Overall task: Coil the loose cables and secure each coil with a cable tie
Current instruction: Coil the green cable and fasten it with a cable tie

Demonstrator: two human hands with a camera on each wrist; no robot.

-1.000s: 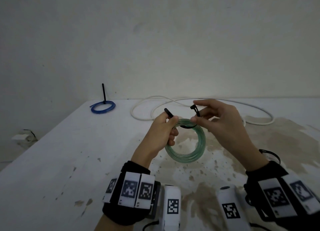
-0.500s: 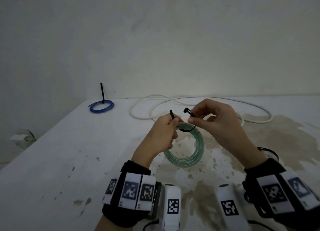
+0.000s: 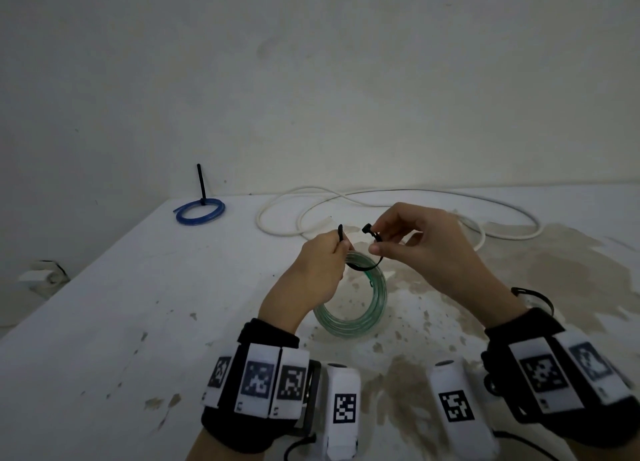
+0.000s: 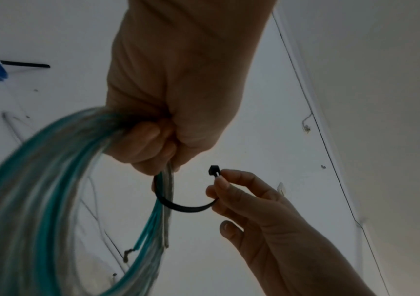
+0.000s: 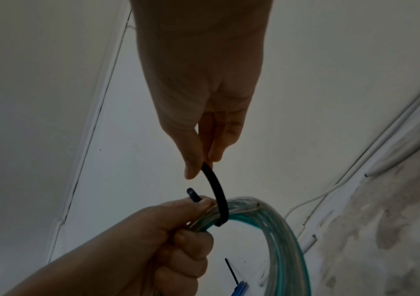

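My left hand (image 3: 320,263) grips the top of a coil of clear green cable (image 3: 349,317) held above the table, and also pinches the pointed tail of a black cable tie (image 3: 363,266). The tie loops under the coil's strands. My right hand (image 3: 398,242) pinches the tie just below its square head (image 4: 213,170). The tie's two ends stand apart and are not joined. In the left wrist view the coil (image 4: 39,200) hangs from my fist. In the right wrist view the tie (image 5: 216,192) curves from my right fingers down around the coil (image 5: 274,224).
A blue coil (image 3: 200,211) bound with a black tie lies at the table's far left corner. A long loose white cable (image 3: 381,204) sprawls along the far edge by the wall. The table (image 3: 138,322) is white with brown stains on its right half.
Both hands have moved closer together, bringing the tie's head and tail nearer each other above the green coil. The coil stays held in my left hand.
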